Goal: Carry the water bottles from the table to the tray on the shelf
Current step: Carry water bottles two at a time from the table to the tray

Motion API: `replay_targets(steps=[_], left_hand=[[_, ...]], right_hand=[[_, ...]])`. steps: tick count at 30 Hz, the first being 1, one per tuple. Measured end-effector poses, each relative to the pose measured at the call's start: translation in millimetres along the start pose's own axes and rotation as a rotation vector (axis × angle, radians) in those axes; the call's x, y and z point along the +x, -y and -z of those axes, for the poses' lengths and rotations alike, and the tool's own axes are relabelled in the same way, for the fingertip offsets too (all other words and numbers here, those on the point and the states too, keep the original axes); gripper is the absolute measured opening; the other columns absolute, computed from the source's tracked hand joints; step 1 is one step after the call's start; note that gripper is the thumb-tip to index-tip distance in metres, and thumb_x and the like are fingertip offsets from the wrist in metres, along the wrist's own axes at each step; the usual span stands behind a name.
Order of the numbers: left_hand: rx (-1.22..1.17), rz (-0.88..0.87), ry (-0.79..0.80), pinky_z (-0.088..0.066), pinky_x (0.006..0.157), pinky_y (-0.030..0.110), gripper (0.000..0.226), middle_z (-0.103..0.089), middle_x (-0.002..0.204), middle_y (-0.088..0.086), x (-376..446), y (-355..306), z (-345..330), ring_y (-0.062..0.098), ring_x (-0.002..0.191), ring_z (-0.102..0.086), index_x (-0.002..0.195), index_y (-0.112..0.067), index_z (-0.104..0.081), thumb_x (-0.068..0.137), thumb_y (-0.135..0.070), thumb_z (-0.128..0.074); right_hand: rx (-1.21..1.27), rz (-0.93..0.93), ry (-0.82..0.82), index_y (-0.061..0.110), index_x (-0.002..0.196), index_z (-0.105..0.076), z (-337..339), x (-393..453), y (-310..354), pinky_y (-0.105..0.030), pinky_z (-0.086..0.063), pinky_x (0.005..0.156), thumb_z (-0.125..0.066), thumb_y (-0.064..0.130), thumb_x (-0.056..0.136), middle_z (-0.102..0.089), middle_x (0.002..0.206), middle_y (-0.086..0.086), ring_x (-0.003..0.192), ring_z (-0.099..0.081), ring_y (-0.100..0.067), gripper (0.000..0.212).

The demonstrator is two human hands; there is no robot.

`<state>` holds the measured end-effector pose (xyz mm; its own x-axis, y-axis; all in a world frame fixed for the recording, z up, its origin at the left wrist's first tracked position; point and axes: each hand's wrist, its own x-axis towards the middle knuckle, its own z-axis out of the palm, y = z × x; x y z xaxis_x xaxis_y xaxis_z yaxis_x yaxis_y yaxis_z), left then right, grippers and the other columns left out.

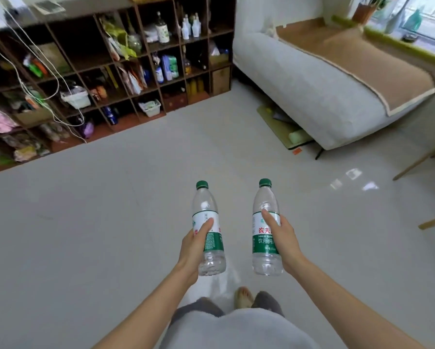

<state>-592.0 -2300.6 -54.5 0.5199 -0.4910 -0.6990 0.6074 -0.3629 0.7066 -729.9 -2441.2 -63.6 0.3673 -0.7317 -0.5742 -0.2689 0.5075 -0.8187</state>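
I hold two clear water bottles with green caps and green-white labels, both upright over the pale floor. My left hand (pixel 195 244) grips the left water bottle (pixel 207 212) around its label. My right hand (pixel 283 238) grips the right water bottle (pixel 264 210) the same way. The dark wooden shelf (pixel 135 59) stands ahead at the upper left, its cubbies packed with bottles, bags and baskets. I cannot pick out the tray among them. No table is in view.
A grey sofa (pixel 312 79) with a tan cover stands at the upper right, with a green mat (pixel 279 127) under its edge. Wooden furniture legs (pixel 418 162) reach in from the right. White cables (pixel 35 79) hang across the shelf's left side. Bare tiled floor (pixel 110 210) lies between me and the shelf.
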Motion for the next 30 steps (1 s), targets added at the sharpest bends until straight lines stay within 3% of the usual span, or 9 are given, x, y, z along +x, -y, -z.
replay_targets(steps=[4,9,16,22,30], left_hand=[[-0.067,-0.005,-0.043,-0.056,0.062,0.032,0.039,-0.069,0.087,0.014,71.7,-77.1,-30.5,0.027,0.07,-0.066,0.109,-0.007,-0.063,0.088,-0.04,-0.064],[-0.082,-0.031,-0.087,-0.054,0.057,0.029,0.038,-0.07,0.082,0.012,186.5,-168.3,-48.0,0.026,0.068,-0.067,0.108,-0.006,-0.063,0.088,-0.038,-0.065],[0.022,-0.083,-0.063,-0.057,0.066,0.031,0.04,-0.071,0.096,0.014,338.0,-322.9,-51.2,0.024,0.079,-0.069,0.112,-0.012,-0.062,0.087,-0.042,-0.066],[0.01,-0.076,-0.062,-0.054,0.056,0.026,0.036,-0.071,0.092,0.011,443.7,-449.4,-66.1,0.021,0.074,-0.068,0.11,-0.014,-0.062,0.087,-0.041,-0.065],[-0.067,-0.116,-0.16,-0.055,0.062,0.028,0.038,-0.072,0.095,0.012,617.5,-599.7,-88.9,0.024,0.078,-0.069,0.112,-0.014,-0.062,0.087,-0.042,-0.065]], right_hand=[[-0.026,-0.012,0.046,0.013,0.115,-0.052,-23.6,92.0,76.7,-0.033,-0.056,0.057,-0.064,0.04,0.089,-0.067,0.095,-0.016,0.067,-0.068,-0.025,0.039],[-0.078,-0.005,0.127,0.01,0.115,-0.052,-77.5,216.5,153.6,-0.034,-0.057,0.059,-0.064,0.04,0.089,-0.066,0.091,-0.017,0.067,-0.067,-0.025,0.042],[-0.065,-0.056,0.126,0.014,0.117,-0.051,-168.6,369.7,265.2,-0.039,-0.059,0.066,-0.065,0.041,0.087,-0.068,0.097,-0.019,0.071,-0.068,-0.028,0.043],[-0.092,-0.036,0.149,0.02,0.115,-0.05,-230.3,483.1,360.5,-0.03,-0.055,0.056,-0.059,0.043,0.091,-0.069,0.096,-0.014,0.071,-0.068,-0.024,0.034],[-0.094,-0.026,0.234,0.018,0.117,-0.049,-317.8,678.1,484.5,-0.028,-0.055,0.051,-0.06,0.039,0.091,-0.069,0.095,-0.014,0.068,-0.069,-0.024,0.035]])
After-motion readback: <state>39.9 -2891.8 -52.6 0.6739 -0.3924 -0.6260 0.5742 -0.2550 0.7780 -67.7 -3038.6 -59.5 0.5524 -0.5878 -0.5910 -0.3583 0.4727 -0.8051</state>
